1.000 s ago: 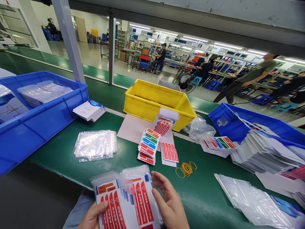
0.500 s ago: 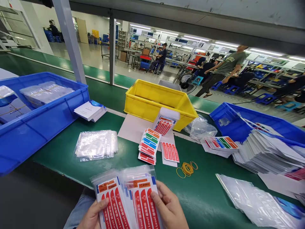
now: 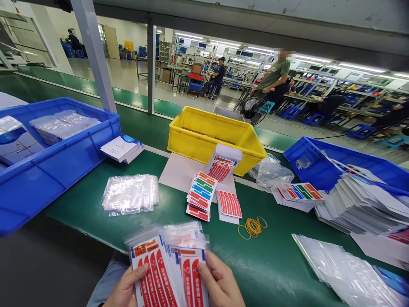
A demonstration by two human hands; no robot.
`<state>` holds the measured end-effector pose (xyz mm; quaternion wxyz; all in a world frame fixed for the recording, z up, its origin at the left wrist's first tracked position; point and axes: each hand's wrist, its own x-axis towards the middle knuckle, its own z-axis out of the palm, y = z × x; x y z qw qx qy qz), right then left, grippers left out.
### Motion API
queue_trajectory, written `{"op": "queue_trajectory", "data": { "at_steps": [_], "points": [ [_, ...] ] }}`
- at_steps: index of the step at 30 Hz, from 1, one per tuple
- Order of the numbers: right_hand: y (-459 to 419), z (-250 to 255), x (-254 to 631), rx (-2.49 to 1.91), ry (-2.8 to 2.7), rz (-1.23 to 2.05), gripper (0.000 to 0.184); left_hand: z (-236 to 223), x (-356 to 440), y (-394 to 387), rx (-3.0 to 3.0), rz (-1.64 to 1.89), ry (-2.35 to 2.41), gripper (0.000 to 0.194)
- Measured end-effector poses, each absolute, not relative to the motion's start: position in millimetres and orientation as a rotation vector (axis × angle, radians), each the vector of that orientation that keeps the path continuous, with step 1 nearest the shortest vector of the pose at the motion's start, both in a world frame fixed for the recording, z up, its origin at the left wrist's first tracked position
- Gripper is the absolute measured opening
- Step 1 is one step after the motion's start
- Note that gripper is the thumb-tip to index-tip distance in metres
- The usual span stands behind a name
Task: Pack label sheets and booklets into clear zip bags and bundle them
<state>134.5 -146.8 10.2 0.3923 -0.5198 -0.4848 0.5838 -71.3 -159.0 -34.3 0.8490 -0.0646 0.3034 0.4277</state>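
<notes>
Clear bagged label cards (image 3: 156, 273) were fanned below the rubber bands (image 3: 253, 227). Left (image 3: 125, 285) and right fingers (image 3: 214, 276) pinched their sides.

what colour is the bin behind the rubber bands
The bin is yellow, seen best in the head view.

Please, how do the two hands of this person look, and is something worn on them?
The left hand and right hand wear no gloves; no rings show. A dark edge shows near the left wrist, too small to identify.
</notes>
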Motion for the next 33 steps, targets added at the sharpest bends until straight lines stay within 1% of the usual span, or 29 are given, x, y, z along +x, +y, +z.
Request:
{"op": "queue_trajectory", "data": {
  "at_steps": [3,6,8,9,12,14,17,20,22,24,26,27,29,31,33],
  "points": [
    [-138.6,8.7,140.2,-1.325,-1.013,1.495,0.048,-32.9,-71.9,-159.7,-0.132,0.915,0.707,0.028],
    [-135.4,-1.2,147.0,-1.406,-1.082,1.221,0.053,-28.2,-70.7,-158.9,-0.116,0.92,0.743,0.025],
    [-138.0,-7.6,148.6,-1.433,-1.23,1.073,0.05,-24.9,-69.5,-157.5,-0.107,0.917,0.748,0.022],
    [-140.4,-9.4,147.9,-1.425,-1.327,1.099,0.048,-23.7,-68.9,-156.8,-0.099,0.919,0.753,0.02],
    [-147.7,-6.9,141.4,-1.319,-1.642,1.386,0.04,-22.8,-67.8,-155.4,-0.093,0.928,0.756,0.019],
    [-149.5,-0.4,135.8,-1.269,-1.728,1.476,0.037,-24.5,-67.7,-155.8,-0.102,0.929,0.741,0.02],
    [-146.4,8.7,131.8,-1.253,-1.586,1.475,0.037,-28.0,-68.2,-157.5,-0.118,0.947,0.71,0.025],
    [-140.5,8.8,135.6,-1.26,-1.337,1.502,0.043,-29.3,-68.9,-158.4,-0.136,0.954,0.713,0.029],
    [-137.8,3.8,140.6,-1.343,-1.254,1.401,0.049,-28.8,-69.5,-157.9,-0.145,0.936,0.741,0.029],
    [-137.0,-2.0,144.6,-1.44,-1.282,1.172,0.054,-28.4,-70.1,-157.0,-0.154,0.927,0.765,0.03],
    [-138.6,-5.7,145.3,-1.466,-1.386,1.038,0.054,-28.7,-70.7,-156.2,-0.161,0.92,0.776,0.032],
    [-140.0,-6.3,144.2,-1.443,-1.457,1.077,0.052,-29.1,-71.0,-155.8,-0.158,0.915,0.779,0.031],
    [-143.4,-4.9,139.5,-1.336,-1.624,1.328,0.046,-29.8,-71.4,-155.2,-0.133,0.903,0.788,0.026],
    [-146.1,-1.0,133.8,-1.262,-1.72,1.514,0.045,-30.1,-71.7,-154.6,-0.1,0.898,0.788,0.019],
    [-146.7,3.9,130.6,-1.298,-1.696,1.508,0.045,-30.1,-72.1,-154.3,-0.099,0.897,0.77,0.016]
  ]
}}
